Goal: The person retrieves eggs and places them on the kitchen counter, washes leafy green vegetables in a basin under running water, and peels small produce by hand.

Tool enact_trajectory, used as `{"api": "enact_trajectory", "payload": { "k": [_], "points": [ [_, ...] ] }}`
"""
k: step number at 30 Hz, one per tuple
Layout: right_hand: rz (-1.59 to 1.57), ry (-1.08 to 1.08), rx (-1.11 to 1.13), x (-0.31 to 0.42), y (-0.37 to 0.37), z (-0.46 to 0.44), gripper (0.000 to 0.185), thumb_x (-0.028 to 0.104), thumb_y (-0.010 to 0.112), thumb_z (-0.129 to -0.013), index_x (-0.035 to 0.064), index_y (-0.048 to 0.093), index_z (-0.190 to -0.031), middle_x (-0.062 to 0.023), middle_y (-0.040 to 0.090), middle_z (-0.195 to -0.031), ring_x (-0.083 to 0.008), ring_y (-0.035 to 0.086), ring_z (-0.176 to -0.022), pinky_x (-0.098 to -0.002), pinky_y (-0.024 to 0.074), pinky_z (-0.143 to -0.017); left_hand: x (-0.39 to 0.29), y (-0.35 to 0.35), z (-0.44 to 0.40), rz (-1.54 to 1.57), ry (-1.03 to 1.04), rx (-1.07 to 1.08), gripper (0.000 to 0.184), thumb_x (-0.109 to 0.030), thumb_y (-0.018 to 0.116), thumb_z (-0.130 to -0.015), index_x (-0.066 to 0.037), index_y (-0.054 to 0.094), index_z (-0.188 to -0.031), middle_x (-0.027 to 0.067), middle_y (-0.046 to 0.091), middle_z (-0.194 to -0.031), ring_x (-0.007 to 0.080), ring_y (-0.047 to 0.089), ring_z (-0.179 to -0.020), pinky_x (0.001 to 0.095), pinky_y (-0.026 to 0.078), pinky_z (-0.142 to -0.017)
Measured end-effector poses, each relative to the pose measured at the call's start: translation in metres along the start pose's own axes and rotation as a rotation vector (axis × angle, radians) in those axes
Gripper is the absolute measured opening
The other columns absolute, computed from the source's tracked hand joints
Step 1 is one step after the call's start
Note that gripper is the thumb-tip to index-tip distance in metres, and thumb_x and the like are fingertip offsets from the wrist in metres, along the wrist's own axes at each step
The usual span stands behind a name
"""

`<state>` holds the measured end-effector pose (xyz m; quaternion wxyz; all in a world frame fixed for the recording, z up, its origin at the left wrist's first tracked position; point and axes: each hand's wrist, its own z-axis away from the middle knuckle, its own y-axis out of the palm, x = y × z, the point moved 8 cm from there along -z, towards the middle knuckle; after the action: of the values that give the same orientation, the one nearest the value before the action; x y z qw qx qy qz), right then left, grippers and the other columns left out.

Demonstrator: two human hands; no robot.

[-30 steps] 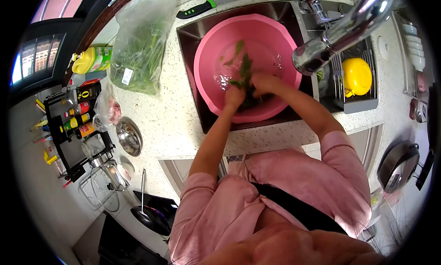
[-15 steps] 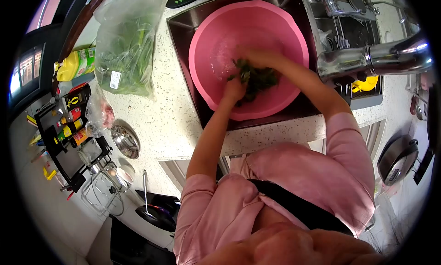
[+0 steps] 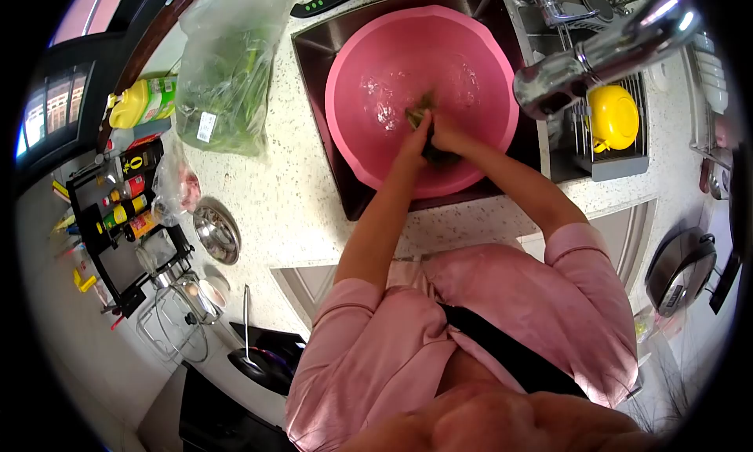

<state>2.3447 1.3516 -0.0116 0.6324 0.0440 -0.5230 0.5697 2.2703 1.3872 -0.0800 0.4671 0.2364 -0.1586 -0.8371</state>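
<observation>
A pink basin (image 3: pixel 361 68) with water in it sits in the dark sink (image 3: pixel 318 48). Both my hands are close together over its lower middle. My left hand (image 3: pixel 416 141) is closed round a bunch of leafy greens (image 3: pixel 422 113), whose pale ends stick out beyond the fingers. Beside it, my right hand (image 3: pixel 447 132) is closed against the same bunch. Darker leaves hang below, between my wrists, partly hidden by the hands.
The chrome faucet (image 3: pixel 588 64) reaches in from the upper right, near a yellow pot (image 3: pixel 614 118) on a rack. Left of the sink lie a bag of greens (image 3: pixel 227 91), a green-and-black knife (image 3: pixel 325 0) and a steel bowl (image 3: pixel 216 232).
My hands have come together, and the greens are now gathered between them instead of spread out in the basin. The view has shifted slightly.
</observation>
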Motion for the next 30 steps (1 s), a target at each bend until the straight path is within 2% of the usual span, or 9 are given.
{"api": "enact_trajectory", "payload": {
  "k": [2,4,7,11,14,23,25,27,30],
  "points": [
    [-0.171,-0.081,-0.143,0.032,-0.040,0.029,0.041,0.004,0.052,-0.070,-0.0036,0.046,-0.110,-0.0238,0.055,-0.099,-0.0342,0.056,-0.094,-0.0374,0.0446,-0.080,-0.011,0.027,0.044,-0.045,0.056,0.044,0.063,-0.041,0.065,-0.077,-0.010,0.039,-0.125,0.0099,0.052,-0.111,0.0221,0.053,-0.099,0.0373,0.048,-0.078],
    [-0.495,0.159,0.216,0.048,-0.051,0.046,0.041,0.003,0.050,-0.070,-0.0028,0.048,-0.111,-0.0178,0.056,-0.100,-0.0244,0.057,-0.091,-0.0327,0.0467,-0.075,-0.028,0.056,0.078,-0.113,0.131,0.103,0.058,-0.038,0.066,-0.078,-0.010,0.041,-0.122,0.0092,0.053,-0.108,0.0210,0.054,-0.097,0.0364,0.049,-0.076],
    [-0.748,0.026,0.567,0.066,-0.047,0.058,0.042,0.008,0.055,-0.071,0.0016,0.049,-0.112,-0.0124,0.055,-0.104,-0.0182,0.056,-0.089,-0.0304,0.0465,-0.073,-0.056,0.076,0.122,-0.180,0.426,0.054,0.047,-0.024,0.068,-0.078,-0.008,0.045,-0.115,0.0083,0.055,-0.103,0.0189,0.056,-0.092,0.0322,0.051,-0.070],
    [-1.248,0.013,0.667,0.104,-0.070,0.062,0.043,0.006,0.054,-0.075,0.0029,0.049,-0.118,-0.0108,0.054,-0.107,-0.0155,0.056,-0.092,-0.0269,0.0482,-0.073,-0.089,0.090,0.156,-0.340,0.654,0.084,0.036,0.004,0.065,-0.074,-0.005,0.049,-0.106,0.0066,0.058,-0.097,0.0168,0.059,-0.083,0.0282,0.052,-0.068],
    [-0.875,-0.252,0.700,0.125,-0.093,0.060,0.045,0.034,0.051,-0.084,0.0061,0.047,-0.120,-0.0077,0.052,-0.112,-0.0172,0.057,-0.087,-0.0293,0.0479,-0.070,-0.111,0.091,0.187,-0.293,0.817,0.008,0.040,0.016,0.051,-0.072,-0.004,0.050,-0.107,0.0088,0.058,-0.097,0.0196,0.060,-0.084,0.0296,0.053,-0.071],
    [-1.003,-0.258,0.588,0.068,-0.102,-0.014,0.030,0.025,0.055,-0.081,0.0030,0.057,-0.101,-0.0053,0.060,-0.088,-0.0125,0.055,-0.057,-0.0219,0.0400,-0.044,-0.129,0.051,0.237,-0.161,0.738,-0.150,0.040,0.016,0.048,-0.072,-0.001,0.047,-0.108,0.0170,0.058,-0.096,0.0300,0.062,-0.078,0.0429,0.056,-0.061],
    [-0.688,0.020,0.321,0.017,-0.082,-0.046,0.026,0.018,0.056,-0.080,0.0058,0.057,-0.102,-0.0046,0.059,-0.082,-0.0118,0.051,-0.050,-0.0212,0.0367,-0.042,-0.128,0.044,0.244,-0.104,0.723,-0.185,0.040,0.016,0.047,-0.072,-0.001,0.047,-0.108,0.0179,0.058,-0.096,0.0322,0.061,-0.078,0.0450,0.055,-0.060],
    [-0.341,0.015,0.265,-0.021,-0.040,-0.075,0.027,0.014,0.056,-0.077,0.0078,0.057,-0.103,-0.0058,0.058,-0.081,-0.0141,0.056,-0.061,-0.0268,0.0418,-0.050,-0.125,0.029,0.244,-0.106,0.722,-0.211,0.040,0.015,0.048,-0.072,-0.002,0.046,-0.109,0.0176,0.058,-0.096,0.0325,0.061,-0.078,0.0450,0.055,-0.060],
    [0.068,-0.547,-0.048,0.001,-0.010,-0.078,0.032,0.018,0.060,-0.075,0.0097,0.057,-0.106,-0.0085,0.056,-0.098,-0.0210,0.054,-0.090,-0.0387,0.0463,-0.072,-0.116,0.016,0.240,-0.066,0.663,-0.180,0.041,0.012,0.049,-0.072,-0.003,0.047,-0.109,0.0157,0.058,-0.097,0.0309,0.061,-0.077,0.0436,0.055,-0.059]
  ]
}}
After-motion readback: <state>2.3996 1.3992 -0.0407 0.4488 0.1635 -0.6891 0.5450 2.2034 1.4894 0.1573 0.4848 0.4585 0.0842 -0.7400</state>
